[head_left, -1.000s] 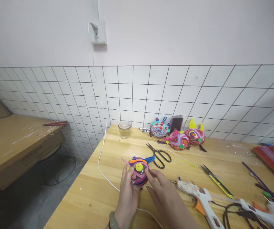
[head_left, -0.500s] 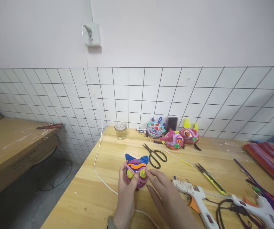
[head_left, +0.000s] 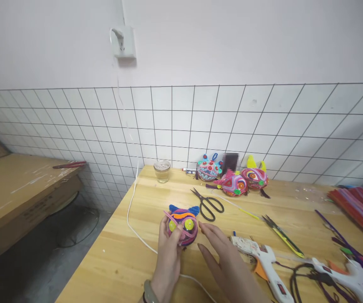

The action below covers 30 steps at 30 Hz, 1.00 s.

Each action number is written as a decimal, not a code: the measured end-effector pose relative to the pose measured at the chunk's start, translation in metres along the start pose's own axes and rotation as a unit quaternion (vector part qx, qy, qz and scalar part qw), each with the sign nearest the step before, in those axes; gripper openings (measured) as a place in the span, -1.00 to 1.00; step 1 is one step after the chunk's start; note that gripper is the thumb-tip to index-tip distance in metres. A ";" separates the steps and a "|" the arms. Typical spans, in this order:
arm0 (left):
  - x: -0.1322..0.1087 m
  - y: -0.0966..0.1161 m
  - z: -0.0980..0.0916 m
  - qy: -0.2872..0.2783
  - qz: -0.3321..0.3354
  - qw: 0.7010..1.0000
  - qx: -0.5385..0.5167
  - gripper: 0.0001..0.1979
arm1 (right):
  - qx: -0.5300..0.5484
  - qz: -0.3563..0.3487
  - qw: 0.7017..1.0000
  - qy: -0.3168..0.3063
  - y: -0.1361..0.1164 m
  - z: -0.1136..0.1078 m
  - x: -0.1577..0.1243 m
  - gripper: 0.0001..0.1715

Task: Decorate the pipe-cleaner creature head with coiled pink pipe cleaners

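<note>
Now, left hand [head_left: 168, 249] grip closed round pipe-cleaner mask [head_left: 183, 224]; right hand [head_left: 228, 261] open — fingertips just beside; glass jar [head_left: 162, 171] contents unclear.

masks [head_left: 183, 225] x4, glue guns [head_left: 263, 261] x2, scissors [head_left: 209, 205] x2

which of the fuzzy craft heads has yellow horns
The rightmost craft head of the three by the wall: it alone has two yellow horns. The held craft head in the left hand has blue ears.

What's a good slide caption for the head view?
Left hand holds a pipe-cleaner face at the table, right hand open beside it, scissors just behind.
</note>
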<state>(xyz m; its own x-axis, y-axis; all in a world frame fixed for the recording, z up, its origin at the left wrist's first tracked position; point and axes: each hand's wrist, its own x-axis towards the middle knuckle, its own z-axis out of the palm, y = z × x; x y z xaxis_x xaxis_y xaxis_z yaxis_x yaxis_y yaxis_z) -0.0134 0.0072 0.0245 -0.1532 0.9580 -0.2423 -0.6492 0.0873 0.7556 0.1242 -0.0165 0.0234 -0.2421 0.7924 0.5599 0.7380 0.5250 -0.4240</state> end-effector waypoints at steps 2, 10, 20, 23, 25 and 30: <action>0.000 0.002 0.000 -0.014 -0.031 0.999 -0.032 -0.53 | 0.008 -0.001 1.000 -0.004 -0.001 0.001 0.001 -0.56; -0.001 0.005 0.000 -0.046 -0.058 0.995 -0.073 -0.60 | 0.013 -0.019 1.000 -0.011 -0.008 0.001 0.004 -0.59; -0.003 0.000 0.002 -0.018 0.016 1.000 -0.010 -0.38 | -0.073 -0.073 0.995 0.015 -0.014 -0.002 0.014 -0.58; -0.002 -0.003 -0.001 -0.021 0.032 0.999 0.011 -0.34 | -0.089 -0.069 0.994 0.000 -0.016 -0.002 0.014 -0.63; -0.002 -0.004 -0.002 -0.024 0.042 0.999 0.023 -0.35 | -0.090 -0.068 0.994 -0.006 -0.013 -0.001 0.013 -0.64; -0.005 -0.001 0.002 -0.051 0.033 0.997 0.046 -0.31 | -0.081 -0.081 0.993 0.021 0.002 0.003 0.008 -0.64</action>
<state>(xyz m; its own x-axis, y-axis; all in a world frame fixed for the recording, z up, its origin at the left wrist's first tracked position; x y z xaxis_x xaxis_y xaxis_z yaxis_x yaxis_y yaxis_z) -0.0109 0.0027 0.0265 -0.1144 0.9848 -0.1309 -0.5678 0.0433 0.8220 0.1217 -0.0082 0.0256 -0.3421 0.6861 0.6421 0.7835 0.5854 -0.2082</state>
